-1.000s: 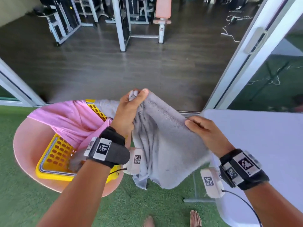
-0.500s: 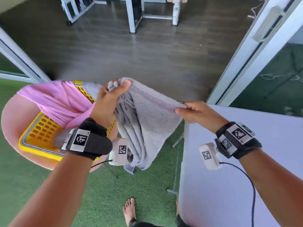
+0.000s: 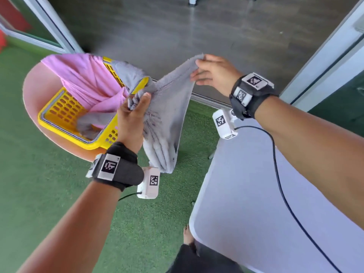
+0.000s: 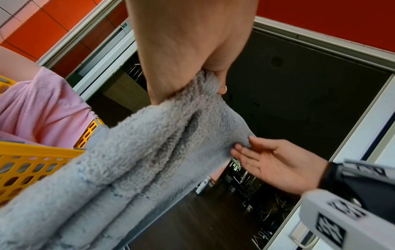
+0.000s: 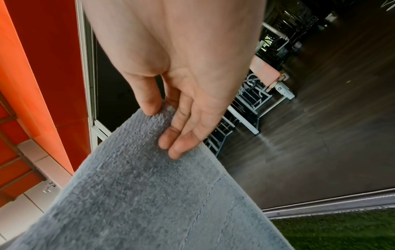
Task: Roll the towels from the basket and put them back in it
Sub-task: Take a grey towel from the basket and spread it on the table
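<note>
A grey towel (image 3: 167, 107) hangs in the air between my hands, above the grass. My left hand (image 3: 137, 101) grips its bunched end, and the rest drops in folds below my fist. My right hand (image 3: 199, 66) pinches a far corner between thumb and fingers (image 5: 164, 140), holding that edge higher. The left wrist view shows the towel (image 4: 149, 152) running from my left hand (image 4: 213, 82) to my right hand (image 4: 267, 160). The yellow basket (image 3: 59, 133) stands at the left with a pink towel (image 3: 82, 81) draped over its rim. Another grey towel (image 3: 88, 123) lies inside it.
The basket sits on a round pink seat (image 3: 33, 99) on green turf (image 3: 49, 194). A white table (image 3: 256, 203) fills the right, with my wrist cable across it. A sliding door track and dark floor (image 3: 177, 26) lie ahead. My bare foot (image 3: 188, 236) is by the table's corner.
My right hand has carried its corner up and away from me, stretching the towel's top edge out from the left fist. My head has tilted further down.
</note>
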`<move>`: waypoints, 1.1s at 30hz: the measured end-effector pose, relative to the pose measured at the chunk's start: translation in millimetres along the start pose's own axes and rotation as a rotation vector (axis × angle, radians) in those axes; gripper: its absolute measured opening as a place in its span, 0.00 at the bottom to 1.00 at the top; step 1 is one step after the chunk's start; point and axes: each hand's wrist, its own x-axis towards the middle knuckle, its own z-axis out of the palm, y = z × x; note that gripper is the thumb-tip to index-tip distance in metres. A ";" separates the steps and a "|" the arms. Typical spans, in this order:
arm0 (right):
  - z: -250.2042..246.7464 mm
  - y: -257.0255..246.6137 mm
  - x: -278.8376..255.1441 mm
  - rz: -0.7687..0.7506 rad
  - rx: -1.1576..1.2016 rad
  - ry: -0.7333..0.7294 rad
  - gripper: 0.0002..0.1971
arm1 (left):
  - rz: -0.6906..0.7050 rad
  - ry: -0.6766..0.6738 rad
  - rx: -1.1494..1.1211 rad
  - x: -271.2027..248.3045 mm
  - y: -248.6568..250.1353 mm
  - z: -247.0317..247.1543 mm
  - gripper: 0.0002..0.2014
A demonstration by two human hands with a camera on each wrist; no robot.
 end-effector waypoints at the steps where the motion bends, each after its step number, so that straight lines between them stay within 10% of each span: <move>1: 3.1 0.7 3.8 0.009 -0.018 0.010 0.14 | 0.004 -0.015 0.022 -1.7 -11.5 -2.0 0.16; 6: -9.3 12.3 12.4 0.126 -0.096 0.100 0.05 | 0.005 0.073 0.454 -41.1 -73.7 -16.6 0.25; 11: -89.1 57.2 -5.8 0.303 -0.033 0.363 0.07 | -0.343 0.062 0.718 -113.4 -134.8 -29.5 0.25; 16: -170.8 119.9 -40.7 0.357 -0.110 0.536 0.09 | -0.441 -0.250 0.671 -194.7 -188.0 39.5 0.22; 24: -335.9 206.4 -135.5 0.676 -1.136 0.253 0.27 | -0.527 -0.590 0.786 -295.8 -240.6 212.7 0.26; 30: -438.7 240.2 -243.8 0.787 -1.324 0.534 0.27 | -0.645 -1.352 0.503 -365.5 -227.1 330.4 0.23; 33: -414.4 260.7 -260.3 0.695 -1.410 0.540 0.31 | -0.223 -1.328 0.830 -363.1 -226.4 319.1 0.33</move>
